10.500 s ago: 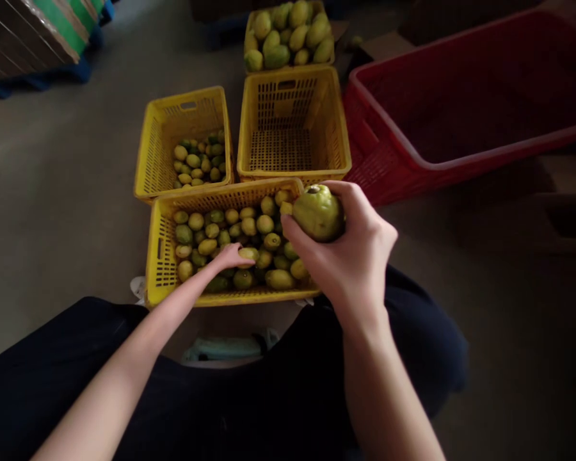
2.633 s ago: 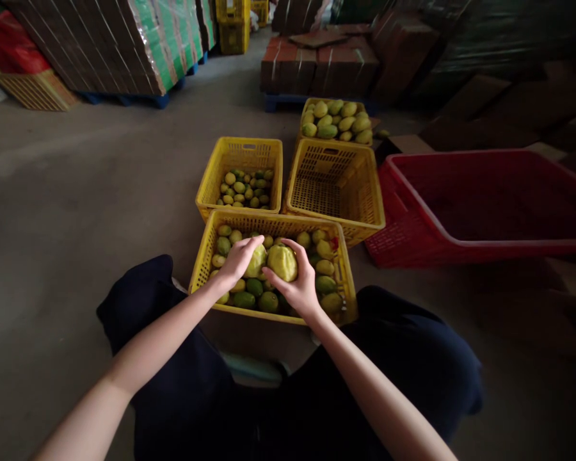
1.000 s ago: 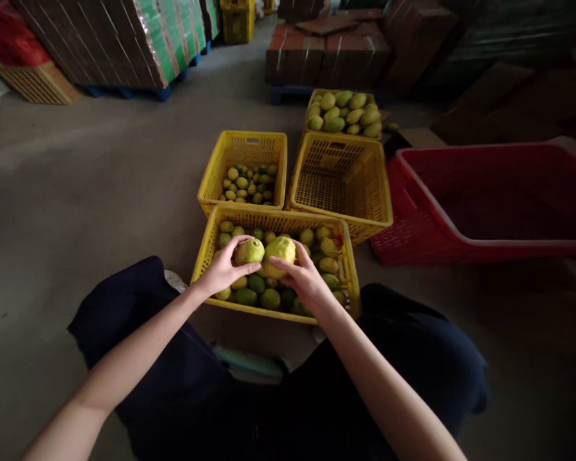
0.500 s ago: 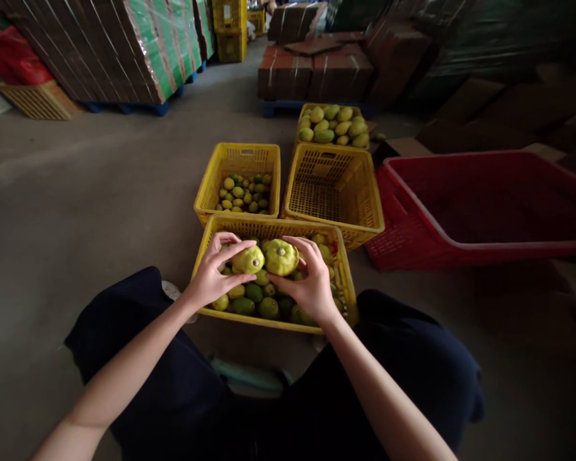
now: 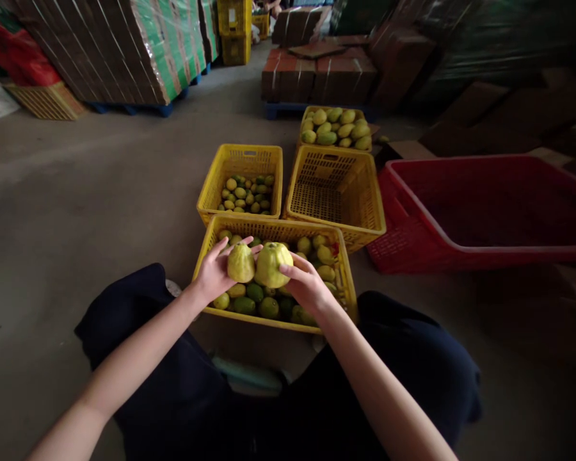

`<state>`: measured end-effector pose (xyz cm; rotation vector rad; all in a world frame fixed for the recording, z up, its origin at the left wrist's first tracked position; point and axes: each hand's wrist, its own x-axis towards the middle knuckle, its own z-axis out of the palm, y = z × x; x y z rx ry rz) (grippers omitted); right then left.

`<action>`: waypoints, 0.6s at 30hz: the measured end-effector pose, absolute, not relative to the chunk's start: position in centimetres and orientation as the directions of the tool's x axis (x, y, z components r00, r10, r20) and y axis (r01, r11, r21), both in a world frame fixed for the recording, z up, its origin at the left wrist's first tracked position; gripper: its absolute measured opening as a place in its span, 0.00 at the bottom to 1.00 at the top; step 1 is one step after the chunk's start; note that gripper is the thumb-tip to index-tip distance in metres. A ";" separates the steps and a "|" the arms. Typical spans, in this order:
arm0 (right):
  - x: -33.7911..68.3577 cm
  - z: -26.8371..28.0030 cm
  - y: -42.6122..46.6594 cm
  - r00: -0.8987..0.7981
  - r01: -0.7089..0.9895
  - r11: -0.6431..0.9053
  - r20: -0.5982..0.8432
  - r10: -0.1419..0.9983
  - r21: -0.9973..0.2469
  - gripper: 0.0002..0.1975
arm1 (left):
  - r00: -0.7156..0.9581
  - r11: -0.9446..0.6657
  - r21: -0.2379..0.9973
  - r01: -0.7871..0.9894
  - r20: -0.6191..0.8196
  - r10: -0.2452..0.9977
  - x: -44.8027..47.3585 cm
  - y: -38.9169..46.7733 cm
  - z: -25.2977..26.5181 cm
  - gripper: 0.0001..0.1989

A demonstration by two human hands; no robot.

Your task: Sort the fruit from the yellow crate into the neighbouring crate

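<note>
My left hand (image 5: 214, 275) cradles a small, lumpy yellow-green fruit (image 5: 240, 263) against its palm, with the fingers partly stretched out behind it. A larger ribbed yellow-green fruit (image 5: 271, 265) is gripped in my right hand (image 5: 309, 285), the thumb across its side. The two fruits are side by side, close together, above a yellow crate (image 5: 274, 323) between my knees. Several yellow and green fruits (image 5: 269, 308) fill that crate; my hands hide some of them.
Behind it, a yellow crate (image 5: 200, 206) holds small fruits, beside an empty yellow crate (image 5: 381, 218). Farther back, another yellow crate (image 5: 303, 115) is heaped with fruit. A large red bin (image 5: 413, 221) stands at the right. Strapped cardboard stacks (image 5: 340, 77) sit on pallets beyond.
Both fruits have tipped, so their sides now face me instead of their ends. My left hand has turned palm up under its fruit, and my right thumb has moved onto the larger one.
</note>
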<state>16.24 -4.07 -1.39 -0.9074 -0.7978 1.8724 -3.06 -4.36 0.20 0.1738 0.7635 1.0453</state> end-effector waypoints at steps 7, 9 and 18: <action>15.1 -1.4 -4.0 -0.270 -0.561 -0.536 -0.473 0.839 -0.630 0.09 | 0.132 0.469 0.435 -0.769 -0.609 0.782 -1.0 -4.1 -0.6 0.11; 14.6 -1.4 -4.1 -0.210 -0.578 -0.578 -0.579 0.788 -0.576 0.08 | 0.089 0.478 0.440 -0.760 -0.658 0.748 -0.7 -3.8 -1.1 0.08; 14.7 -1.4 -4.0 -0.253 -0.563 -0.612 -0.590 0.767 -0.555 0.11 | 0.138 0.545 0.380 -0.747 -0.714 0.686 0.4 -3.6 -1.9 0.14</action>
